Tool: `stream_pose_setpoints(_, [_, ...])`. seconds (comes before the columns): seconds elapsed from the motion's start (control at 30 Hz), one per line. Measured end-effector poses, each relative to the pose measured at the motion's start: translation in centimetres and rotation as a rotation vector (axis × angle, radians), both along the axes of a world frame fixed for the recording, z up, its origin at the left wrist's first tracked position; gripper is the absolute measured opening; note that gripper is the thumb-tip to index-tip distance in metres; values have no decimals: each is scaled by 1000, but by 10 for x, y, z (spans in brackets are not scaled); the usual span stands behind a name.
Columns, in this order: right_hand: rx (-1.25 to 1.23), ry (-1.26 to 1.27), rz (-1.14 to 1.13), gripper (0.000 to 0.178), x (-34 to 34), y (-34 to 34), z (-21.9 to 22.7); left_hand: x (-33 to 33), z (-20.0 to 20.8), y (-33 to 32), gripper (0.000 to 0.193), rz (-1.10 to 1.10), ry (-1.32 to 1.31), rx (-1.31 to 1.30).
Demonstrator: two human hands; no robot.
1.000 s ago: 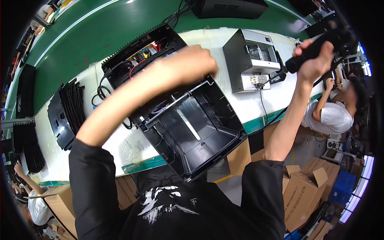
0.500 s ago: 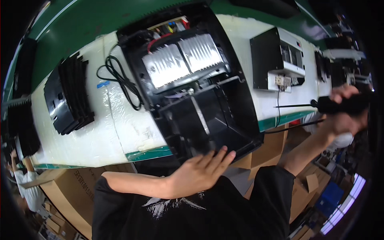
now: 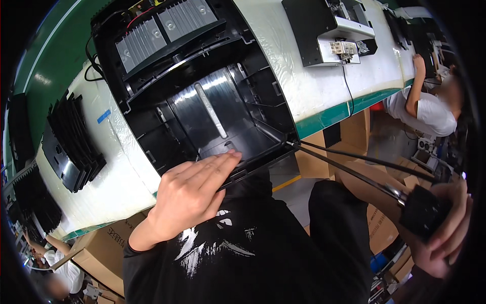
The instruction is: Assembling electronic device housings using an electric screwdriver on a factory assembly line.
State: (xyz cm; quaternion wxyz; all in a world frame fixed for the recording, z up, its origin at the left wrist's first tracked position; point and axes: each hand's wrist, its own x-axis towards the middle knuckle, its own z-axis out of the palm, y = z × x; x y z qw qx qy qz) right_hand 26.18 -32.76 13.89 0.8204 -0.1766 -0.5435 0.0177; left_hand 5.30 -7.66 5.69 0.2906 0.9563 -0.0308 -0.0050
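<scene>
A large black plastic housing (image 3: 263, 91) lies tilted across the bench, its near part an open hollow with ribbed walls. Grey finned heat sinks (image 3: 162, 30) fill its far end. My left hand (image 3: 195, 187) holds the near rim, fingers stretched over into the hollow and thumb outside. In my right hand (image 3: 448, 218), at the right, is a black power screwdriver (image 3: 425, 213), fingers wrapped around its body. Its long thin shaft reaches left to the housing's near right corner, where the tip appears to meet the plastic. A black cable (image 3: 369, 161) runs beside the shaft.
Stacked black panels (image 3: 73, 144) lie on the white-covered bench (image 3: 131, 152) at the left, near a blue tape piece (image 3: 104, 116). A black and silver metal unit (image 3: 329, 35) stands at the right. Cardboard boxes (image 3: 104, 253) sit below the front edge. Other people work at both sides.
The screwdriver has come from the raised right side down to the housing's near right corner. My left hand has shifted left along the rim. The whole view has also moved.
</scene>
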Motion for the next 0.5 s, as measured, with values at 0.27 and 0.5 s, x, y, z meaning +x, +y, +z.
stream_pose_setpoints(0.27, [-656,37,-378,56,-47,26,3,8,-5,8,51,-125,-58,-115])
stream_pose_setpoints(0.5, [-832,8,-180,57,-37,39,-10,7,-4,8,51,-92,-27,-125])
